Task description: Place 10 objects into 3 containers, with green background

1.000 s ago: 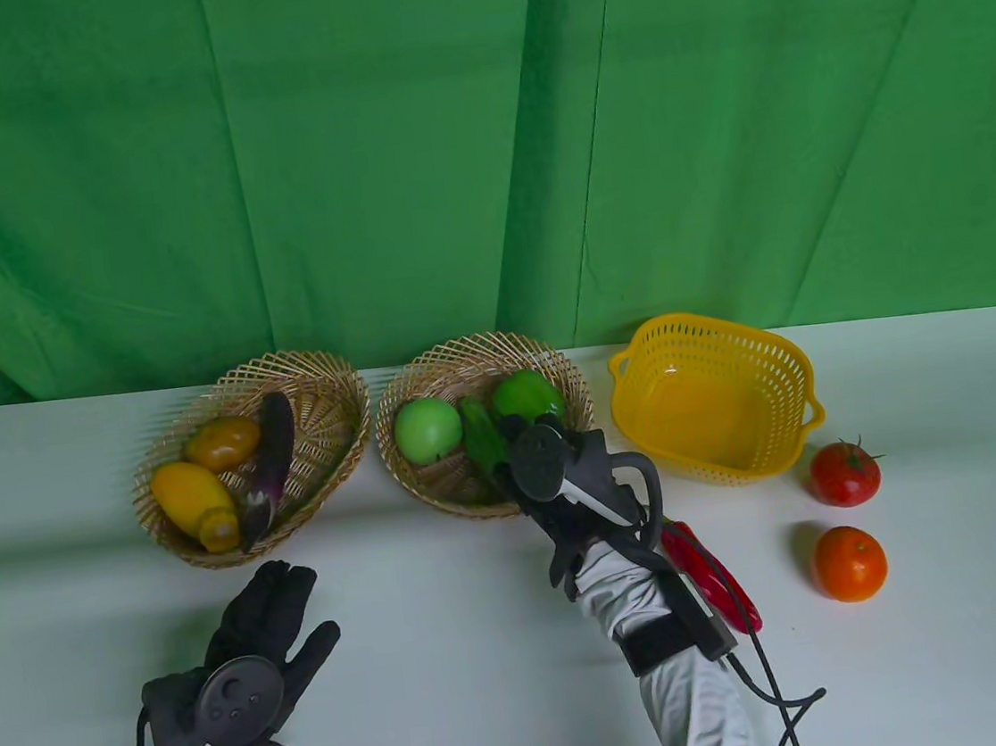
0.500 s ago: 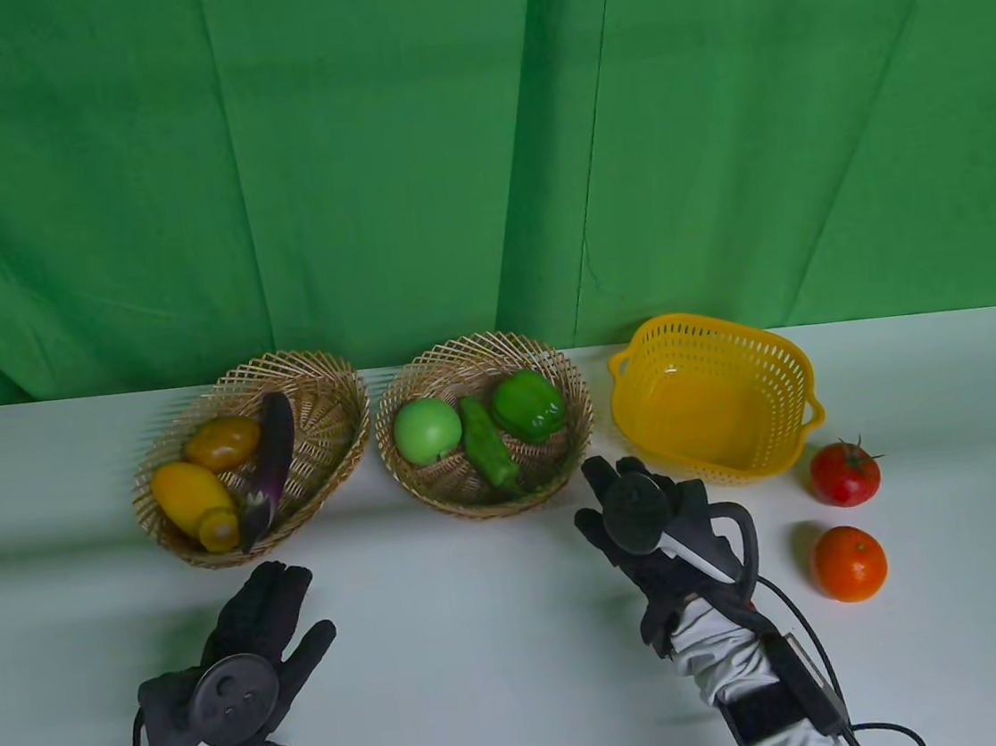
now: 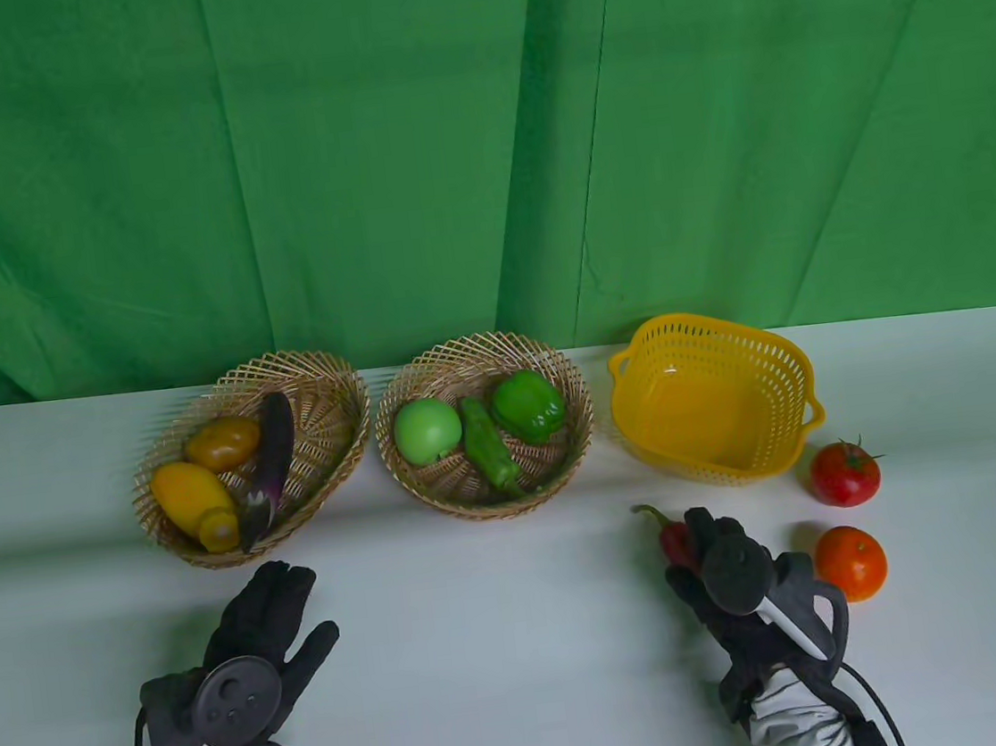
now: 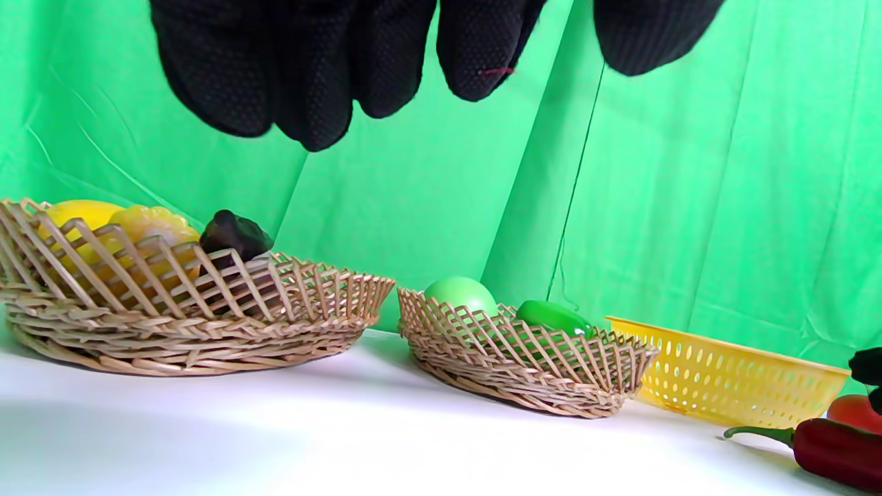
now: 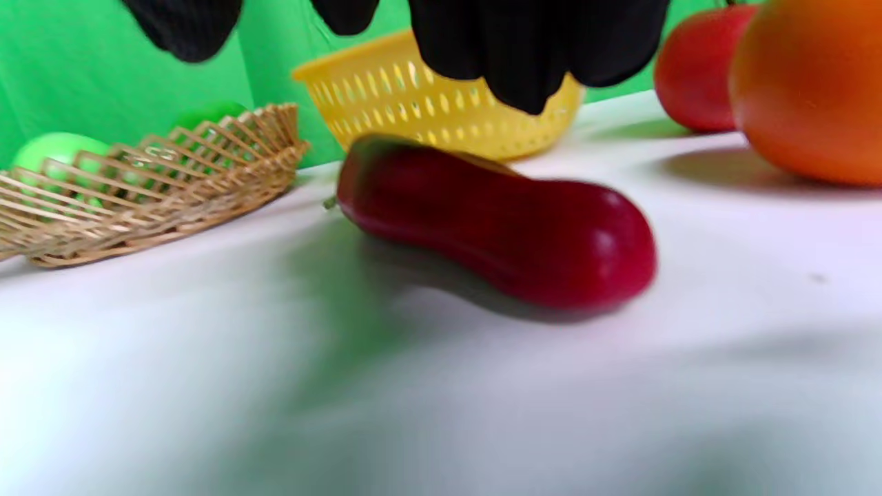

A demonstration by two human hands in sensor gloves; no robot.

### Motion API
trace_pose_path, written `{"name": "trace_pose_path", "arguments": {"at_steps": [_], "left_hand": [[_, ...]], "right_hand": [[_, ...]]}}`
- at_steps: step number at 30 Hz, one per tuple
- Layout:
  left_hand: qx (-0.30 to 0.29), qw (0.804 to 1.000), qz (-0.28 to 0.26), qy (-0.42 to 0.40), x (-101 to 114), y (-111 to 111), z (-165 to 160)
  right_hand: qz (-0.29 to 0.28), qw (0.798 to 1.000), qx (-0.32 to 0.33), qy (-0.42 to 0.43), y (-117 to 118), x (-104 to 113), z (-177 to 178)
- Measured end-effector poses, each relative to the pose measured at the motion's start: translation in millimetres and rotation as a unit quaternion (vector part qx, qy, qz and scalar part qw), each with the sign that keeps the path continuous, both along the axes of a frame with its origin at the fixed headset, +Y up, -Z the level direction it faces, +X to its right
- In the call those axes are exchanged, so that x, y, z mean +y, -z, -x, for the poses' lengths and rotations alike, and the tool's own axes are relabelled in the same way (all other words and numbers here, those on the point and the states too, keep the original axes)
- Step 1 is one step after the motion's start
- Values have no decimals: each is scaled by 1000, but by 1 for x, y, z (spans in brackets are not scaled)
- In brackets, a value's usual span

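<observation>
A red chili [image 3: 672,540] lies on the white table in front of the yellow plastic basket [image 3: 784,358], which holds nothing. My right hand [image 3: 705,538] hovers over the chili with its fingers spread. In the right wrist view the fingers [image 5: 530,55] hang above the chili [image 5: 496,234] without touching it. My left hand [image 3: 296,607] rests open and flat in front of the left wicker basket [image 3: 332,410]. A tomato [image 3: 844,474] and an orange [image 3: 850,564] lie to the right of my right hand.
The left wicker basket holds yellow fruit and an eggplant [image 3: 272,457]. The middle wicker basket [image 3: 569,401] holds a green apple [image 3: 426,430], a green chili [image 3: 486,443] and a green bell pepper [image 3: 529,405]. A green curtain hangs behind the table.
My right hand has pulled back from the middle basket, leaving the green chili there, and moved right and nearer to hover over the red chili. The left hand has not moved.
</observation>
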State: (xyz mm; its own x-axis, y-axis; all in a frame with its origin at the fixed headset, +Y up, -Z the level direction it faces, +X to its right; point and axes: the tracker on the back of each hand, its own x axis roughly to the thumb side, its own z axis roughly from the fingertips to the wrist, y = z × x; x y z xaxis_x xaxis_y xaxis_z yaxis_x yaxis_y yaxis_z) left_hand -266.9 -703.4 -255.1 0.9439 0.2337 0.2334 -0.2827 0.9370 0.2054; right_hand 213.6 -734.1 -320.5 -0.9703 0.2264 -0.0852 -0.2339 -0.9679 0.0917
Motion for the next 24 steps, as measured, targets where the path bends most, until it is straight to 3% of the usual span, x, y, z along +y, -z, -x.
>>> {"name": "trace_pose_path", "arguments": {"at_steps": [15, 24], "left_hand": [[-5, 1000, 6, 6, -2, 0, -4], [2, 1000, 19, -13, -4, 2, 0]], "right_hand": [[62, 997, -32, -37, 26, -29, 5], [56, 993, -20, -103, 30, -31, 14]]}}
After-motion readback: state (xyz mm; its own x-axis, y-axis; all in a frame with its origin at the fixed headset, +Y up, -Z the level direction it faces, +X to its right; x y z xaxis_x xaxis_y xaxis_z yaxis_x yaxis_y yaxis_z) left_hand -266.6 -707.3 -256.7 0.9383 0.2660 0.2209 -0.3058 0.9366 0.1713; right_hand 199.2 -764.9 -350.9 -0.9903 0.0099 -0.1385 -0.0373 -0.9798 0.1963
